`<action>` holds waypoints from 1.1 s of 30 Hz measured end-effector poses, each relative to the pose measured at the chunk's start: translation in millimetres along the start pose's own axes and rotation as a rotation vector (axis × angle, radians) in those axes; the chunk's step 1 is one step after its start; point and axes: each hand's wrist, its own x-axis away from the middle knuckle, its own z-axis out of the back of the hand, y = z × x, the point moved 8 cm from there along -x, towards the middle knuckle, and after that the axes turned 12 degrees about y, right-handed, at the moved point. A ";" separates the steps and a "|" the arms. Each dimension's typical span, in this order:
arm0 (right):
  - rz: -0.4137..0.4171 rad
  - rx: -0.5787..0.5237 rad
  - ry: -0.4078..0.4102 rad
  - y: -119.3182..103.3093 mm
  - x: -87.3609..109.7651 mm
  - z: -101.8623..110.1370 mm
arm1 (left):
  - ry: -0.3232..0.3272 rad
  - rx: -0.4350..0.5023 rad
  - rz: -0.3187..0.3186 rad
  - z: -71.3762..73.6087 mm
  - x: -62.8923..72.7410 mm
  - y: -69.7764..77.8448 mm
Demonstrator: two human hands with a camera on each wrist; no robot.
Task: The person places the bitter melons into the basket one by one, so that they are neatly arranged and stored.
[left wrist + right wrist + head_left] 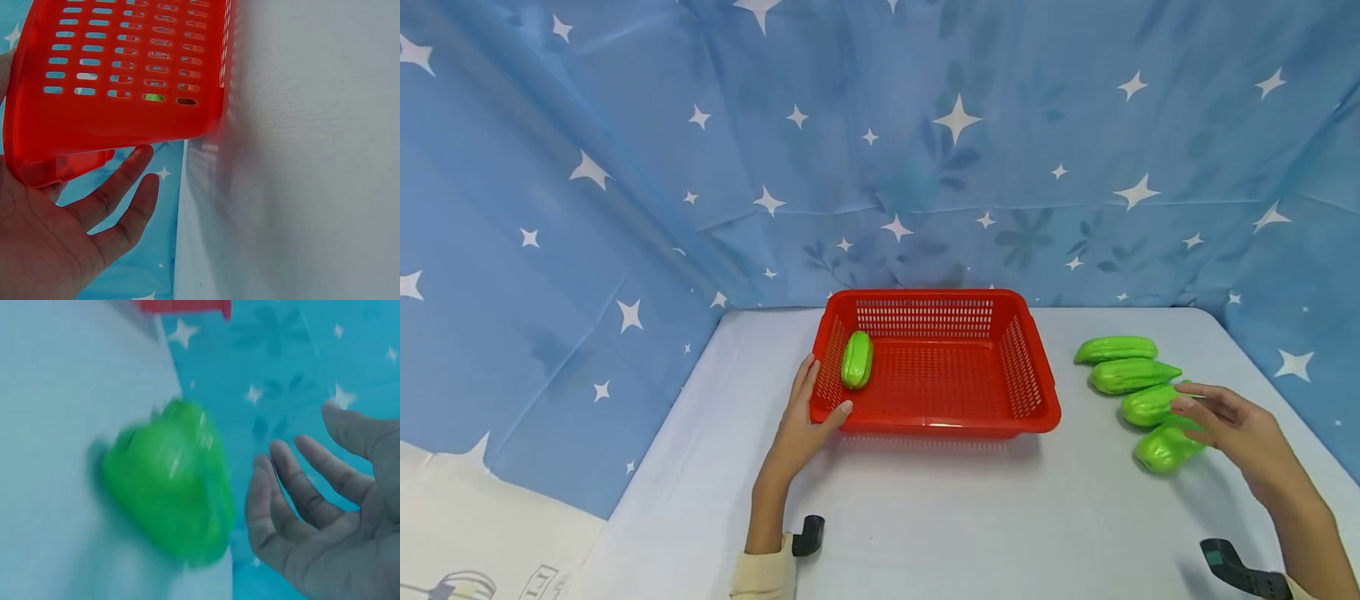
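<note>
My left hand [801, 425] touches the near left corner of a red plastic basket [925, 421], thumb at the front rim and straight, spread fingers along the left side. The left wrist view shows the slotted red wall [125, 119] beside my palm. One glossy green ridged fruit [857, 360] lies inside at the left end. My right hand [1243, 429], fingers loosely bent with nothing in them, is above the nearest green lobed fruit [1168, 446] on the right. In the right wrist view, that blurred fruit [172, 484] stands apart from my fingers [306, 494].
Behind the nearest fruit, three more green fruits lie in a row: a near one [1150, 406], a middle one [1131, 375] and a far one [1116, 348]. Everything stands on a white table [940, 517]. A blue star-patterned cloth [880, 150] hangs behind and at the sides.
</note>
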 end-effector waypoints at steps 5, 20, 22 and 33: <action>-0.138 0.097 0.179 41.9 10.7 28.2 | -0.002 0.010 0.003 -1.1 -0.4 0.4; -0.254 0.238 -0.037 92.1 17.1 21.5 | -0.006 0.008 -0.005 -1.9 -1.1 2.0; -0.231 0.249 -0.066 90.5 16.0 17.1 | -0.006 0.003 -0.006 -1.9 -1.4 1.6; -0.143 0.227 -0.197 79.6 13.5 -3.5 | -0.002 -0.001 -0.010 -2.4 -1.2 1.6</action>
